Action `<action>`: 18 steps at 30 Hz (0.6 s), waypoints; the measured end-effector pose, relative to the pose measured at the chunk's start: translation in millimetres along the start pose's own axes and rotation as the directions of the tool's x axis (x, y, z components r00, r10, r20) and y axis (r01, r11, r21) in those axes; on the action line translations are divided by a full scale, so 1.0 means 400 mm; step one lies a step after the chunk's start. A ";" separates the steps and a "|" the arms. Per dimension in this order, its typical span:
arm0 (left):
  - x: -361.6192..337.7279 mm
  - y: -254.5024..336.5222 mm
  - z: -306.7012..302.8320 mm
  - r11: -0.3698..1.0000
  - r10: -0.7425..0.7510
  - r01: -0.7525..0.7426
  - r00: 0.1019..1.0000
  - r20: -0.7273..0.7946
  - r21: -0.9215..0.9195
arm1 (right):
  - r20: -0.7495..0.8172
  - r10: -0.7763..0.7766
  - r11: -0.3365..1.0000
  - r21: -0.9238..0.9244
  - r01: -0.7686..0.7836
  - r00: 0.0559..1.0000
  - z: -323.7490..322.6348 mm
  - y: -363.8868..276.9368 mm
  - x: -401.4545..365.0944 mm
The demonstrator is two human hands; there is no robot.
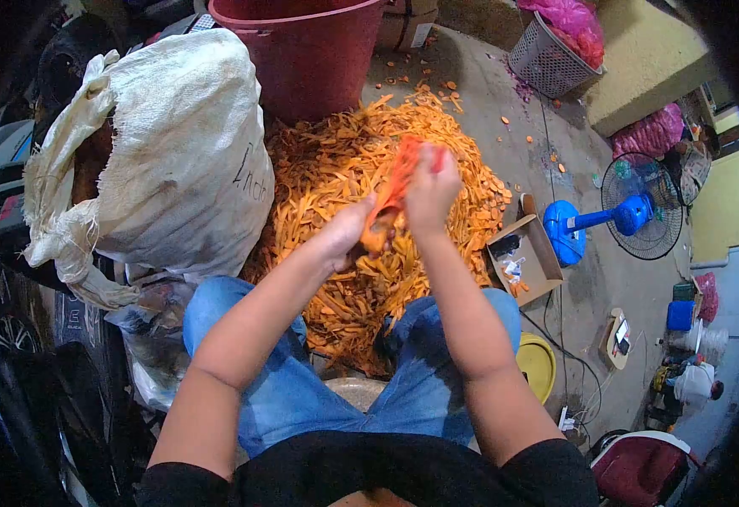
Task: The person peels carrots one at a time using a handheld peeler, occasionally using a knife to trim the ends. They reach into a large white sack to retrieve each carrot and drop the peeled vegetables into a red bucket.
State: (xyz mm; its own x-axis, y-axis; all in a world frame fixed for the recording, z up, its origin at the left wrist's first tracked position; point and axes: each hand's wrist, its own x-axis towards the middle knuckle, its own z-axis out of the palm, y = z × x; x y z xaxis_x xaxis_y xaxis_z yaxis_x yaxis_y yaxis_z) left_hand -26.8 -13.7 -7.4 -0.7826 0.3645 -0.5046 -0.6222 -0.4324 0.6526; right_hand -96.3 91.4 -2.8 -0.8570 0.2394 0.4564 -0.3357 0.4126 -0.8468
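Note:
In front of me lies a large heap of orange strips and round slices (327, 182) that look like cut carrot. Over its middle, both my hands hold an elongated orange-red thing (400, 179), slanted and blurred by motion. My right hand (433, 188) is closed around its upper end, with red showing at the fingers. Lower down, my left hand (348, 228) grips its side, and a brownish orange part shows beside the fingertips. I cannot tell what kind of thing it is. Some fingers of my left hand are hidden.
A white woven sack (179, 144) stands left of the heap, a big red tub (302, 63) behind it. To the right are an open cardboard box (543, 264), a blue fan (565, 232) and a yellow lid (537, 367). A grey basket (547, 63) stands farther back. A person (695, 384) is far right.

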 end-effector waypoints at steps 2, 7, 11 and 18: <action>-0.020 -0.021 0.026 0.998 -0.028 0.032 0.998 -0.062 0.059 | -0.217 0.016 1.000 -0.011 -0.019 0.976 -0.009 0.114 0.078; -0.043 -0.020 0.028 0.994 -0.066 0.064 0.998 -0.012 -0.088 | -0.274 0.447 0.894 0.117 -0.432 0.852 -0.114 0.105 0.150; -0.018 -0.007 0.011 0.985 -0.061 0.054 0.997 -0.038 -0.161 | -0.111 0.192 0.901 0.413 -0.131 0.975 -0.056 0.022 0.085; 0.020 -0.012 -0.008 0.976 0.089 -0.101 0.994 -0.070 -0.194 | 0.205 0.110 0.947 0.276 -0.166 0.972 -0.012 -0.060 -0.051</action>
State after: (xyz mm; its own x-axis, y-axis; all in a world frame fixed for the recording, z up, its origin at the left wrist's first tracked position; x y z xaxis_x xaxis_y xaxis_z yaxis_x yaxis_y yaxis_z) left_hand -30.1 -11.3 -16.5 -0.8342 0.2661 -0.4830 -0.5321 -0.6185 0.5782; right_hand -68.9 81.0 9.4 -0.9507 0.0982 0.2943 -0.2838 0.1081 -0.9528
